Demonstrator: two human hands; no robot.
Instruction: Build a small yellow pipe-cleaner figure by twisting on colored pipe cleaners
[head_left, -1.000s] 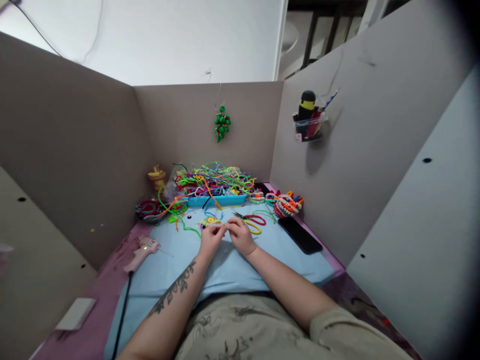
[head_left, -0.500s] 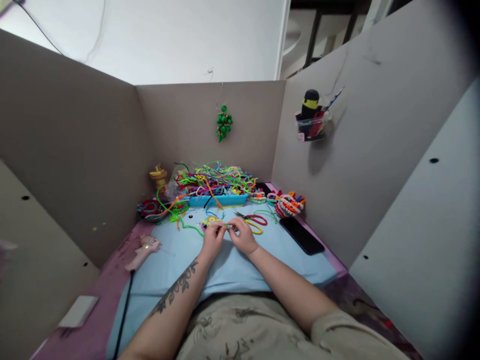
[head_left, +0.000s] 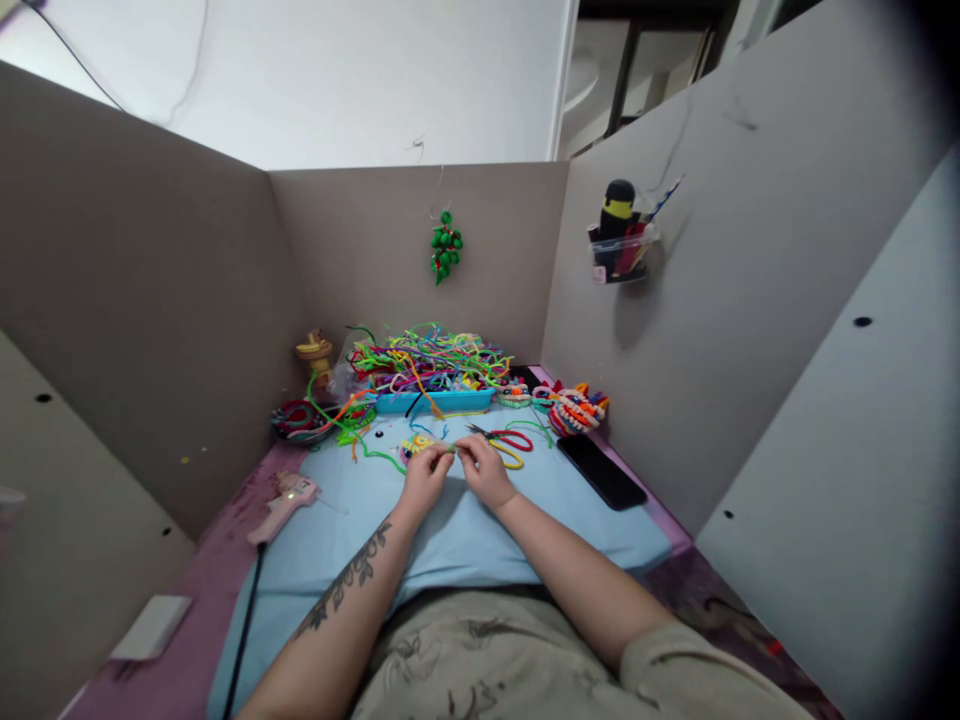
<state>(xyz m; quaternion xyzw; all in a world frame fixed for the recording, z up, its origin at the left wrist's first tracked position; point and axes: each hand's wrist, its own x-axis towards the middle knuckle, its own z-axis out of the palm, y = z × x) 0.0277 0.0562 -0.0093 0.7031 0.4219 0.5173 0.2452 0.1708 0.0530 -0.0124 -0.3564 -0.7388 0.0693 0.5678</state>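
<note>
Both hands pinch the ends of one short green fuzzy pipe cleaner (head_left: pixel 452 450), the left hand (head_left: pixel 424 476) closing a narrow grip on its left end and the right hand (head_left: pixel 484 470) doing the same on its right, so the piece is stretched between the fingertips just above the pale blue cloth mat (head_left: pixel 450 530) that covers the table. It sits at the middle of the mat, close in front of the person, apparently held low and near so the small work stays in sight. At 12 o'clock from the hands a turquoise plastic tray (head_left: pixel 435 401) heaped with a tangle of multicoloured pipe cleaners (head_left: pixel 427 360) stands within easy reach. At 1 o'clock, just beside the right hand, lie red-and-yellow-handled scissors (head_left: pixel 504 441), blades pointing left. A black smartphone (head_left: pixel 601 470) rests at 3 o'clock, clear of the work. A pink hot glue gun (head_left: pixel 285 497) lies at 9 o'clock on the mat's edge, its black cord trailing toward the person. A green beaded ornament (head_left: pixel 445 246) hangs on the grey cardboard partition (head_left: pixel 150 300) behind.
</note>
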